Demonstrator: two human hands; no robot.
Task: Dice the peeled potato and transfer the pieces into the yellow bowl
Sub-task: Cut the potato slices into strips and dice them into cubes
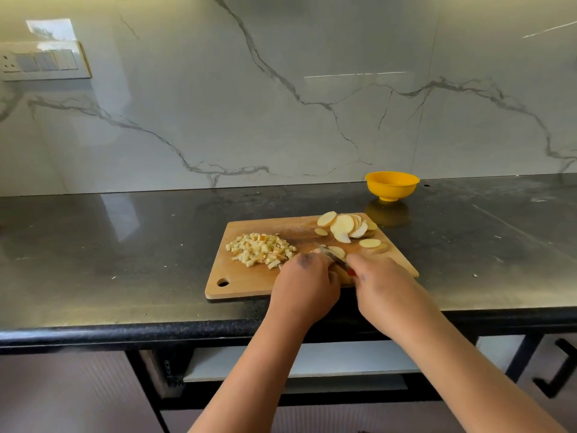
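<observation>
Spanning the scene, the dark countertop [93, 245] carries a wooden cutting board [249, 285]. Left hand [304, 289] curls over a potato slice [337, 252] at board centre. Right hand [384, 292] grips the knife [332, 259]. Sliced rounds [346, 228] lie at 1 o'clock, diced pieces [260, 250] at 9 o'clock. Yellow bowl [392, 185] stands beyond, at 1 o'clock, well apart.

I see both forearms bare, no sleeves, rings or watch. A dark grey smudge marks the back of my left grip [304, 284]; a fainter one sits on my right grip [382, 287].
</observation>
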